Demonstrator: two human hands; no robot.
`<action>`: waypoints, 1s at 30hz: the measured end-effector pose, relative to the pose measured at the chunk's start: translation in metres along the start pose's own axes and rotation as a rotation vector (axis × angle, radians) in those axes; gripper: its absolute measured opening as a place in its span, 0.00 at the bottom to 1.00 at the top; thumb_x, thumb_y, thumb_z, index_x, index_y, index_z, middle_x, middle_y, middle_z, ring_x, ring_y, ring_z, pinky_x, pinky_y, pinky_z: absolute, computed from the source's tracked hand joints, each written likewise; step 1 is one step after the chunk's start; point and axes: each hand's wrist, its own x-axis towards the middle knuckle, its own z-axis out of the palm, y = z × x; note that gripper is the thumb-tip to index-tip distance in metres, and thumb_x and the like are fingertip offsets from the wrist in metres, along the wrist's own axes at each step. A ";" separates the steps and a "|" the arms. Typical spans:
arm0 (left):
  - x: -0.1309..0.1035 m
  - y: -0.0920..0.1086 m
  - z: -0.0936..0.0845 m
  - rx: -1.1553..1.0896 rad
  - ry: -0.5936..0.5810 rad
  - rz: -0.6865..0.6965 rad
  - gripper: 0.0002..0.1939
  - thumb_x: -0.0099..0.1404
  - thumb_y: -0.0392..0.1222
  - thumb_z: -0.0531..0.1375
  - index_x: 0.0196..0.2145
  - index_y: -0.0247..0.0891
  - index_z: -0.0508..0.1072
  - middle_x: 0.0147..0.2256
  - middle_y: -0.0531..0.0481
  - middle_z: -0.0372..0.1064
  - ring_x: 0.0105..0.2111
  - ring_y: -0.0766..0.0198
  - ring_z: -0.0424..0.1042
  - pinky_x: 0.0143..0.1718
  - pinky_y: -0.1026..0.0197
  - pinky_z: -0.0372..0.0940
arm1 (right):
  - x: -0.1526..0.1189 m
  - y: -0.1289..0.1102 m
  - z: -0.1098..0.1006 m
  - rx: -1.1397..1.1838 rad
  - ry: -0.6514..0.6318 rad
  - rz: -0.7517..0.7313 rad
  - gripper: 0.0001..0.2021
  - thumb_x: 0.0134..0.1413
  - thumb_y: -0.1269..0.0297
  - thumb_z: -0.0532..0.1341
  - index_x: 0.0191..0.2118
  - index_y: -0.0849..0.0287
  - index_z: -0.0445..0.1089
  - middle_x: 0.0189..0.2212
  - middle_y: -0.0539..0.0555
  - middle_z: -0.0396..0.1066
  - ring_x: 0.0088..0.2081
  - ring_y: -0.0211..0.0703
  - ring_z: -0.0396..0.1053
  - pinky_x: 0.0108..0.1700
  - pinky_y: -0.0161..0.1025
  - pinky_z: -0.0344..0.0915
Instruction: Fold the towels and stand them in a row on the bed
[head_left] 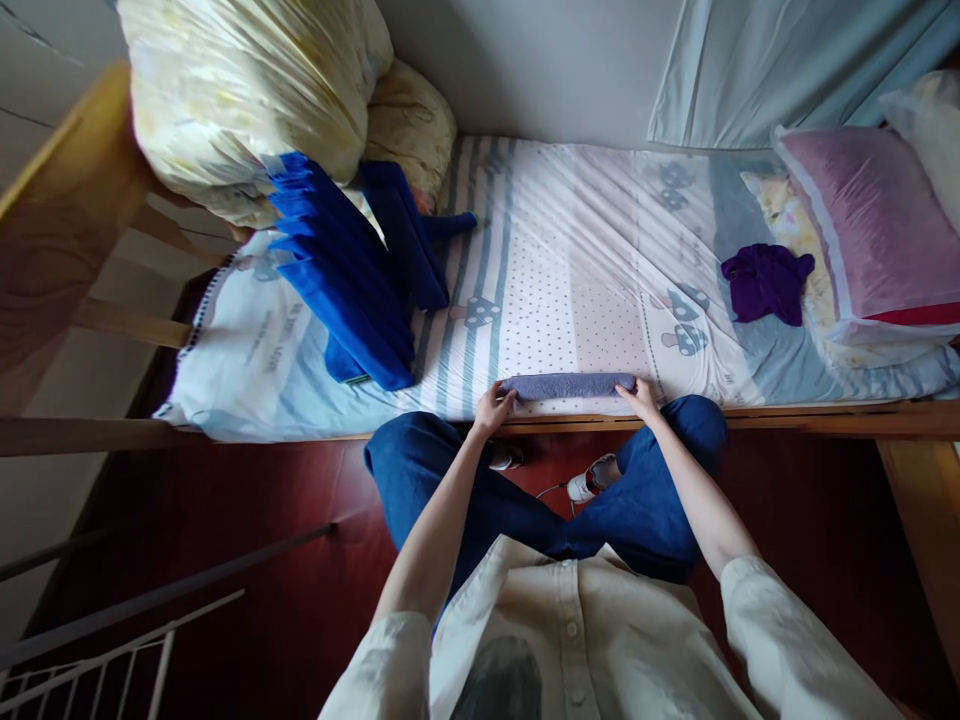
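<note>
A greyish-purple cloth point(568, 387), folded or rolled into a long narrow strip, lies along the front edge of the bed. My left hand point(496, 406) grips its left end with thumb and fingers, and my right hand point(640, 397) pinches the right end. Left of it on the patterned sheet point(540, 300) stand several folded blue cloths point(345, 270) in a leaning row, with more blue cloths point(405, 235) just behind. A crumpled dark purple cloth point(766, 283) lies to the right, near the pillows.
A bulky yellowish bedding bundle point(262, 90) fills the back left corner. Pink pillow point(874, 220) at the right end. The wooden bed rail point(787, 418) runs along the front. A white metal rack point(112, 665) stands at lower left.
</note>
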 end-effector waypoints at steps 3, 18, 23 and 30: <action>0.008 0.004 0.006 0.066 0.027 -0.040 0.17 0.67 0.48 0.57 0.48 0.36 0.74 0.40 0.43 0.79 0.43 0.57 0.78 0.46 0.60 0.70 | 0.006 0.002 0.009 -0.027 0.029 0.067 0.15 0.57 0.52 0.64 0.41 0.59 0.74 0.37 0.58 0.79 0.41 0.50 0.76 0.45 0.42 0.71; 0.031 0.012 0.013 0.274 0.049 -0.139 0.15 0.73 0.46 0.52 0.46 0.36 0.74 0.43 0.39 0.79 0.47 0.53 0.76 0.46 0.60 0.65 | 0.025 -0.007 0.016 -0.264 0.087 0.160 0.15 0.63 0.51 0.58 0.36 0.58 0.72 0.35 0.59 0.77 0.40 0.50 0.73 0.43 0.39 0.65; 0.028 0.015 0.008 0.288 0.040 -0.116 0.14 0.71 0.45 0.53 0.46 0.38 0.74 0.40 0.42 0.79 0.47 0.52 0.76 0.47 0.58 0.66 | 0.026 -0.009 0.011 -0.215 0.044 0.155 0.15 0.63 0.52 0.57 0.32 0.58 0.70 0.29 0.55 0.75 0.36 0.47 0.71 0.40 0.37 0.64; 0.020 0.011 -0.013 0.335 0.094 0.123 0.16 0.70 0.41 0.55 0.52 0.36 0.73 0.47 0.38 0.76 0.51 0.51 0.74 0.57 0.51 0.66 | 0.022 -0.026 -0.004 -0.305 0.151 -0.022 0.19 0.59 0.59 0.60 0.54 0.59 0.71 0.49 0.61 0.76 0.52 0.53 0.70 0.53 0.46 0.67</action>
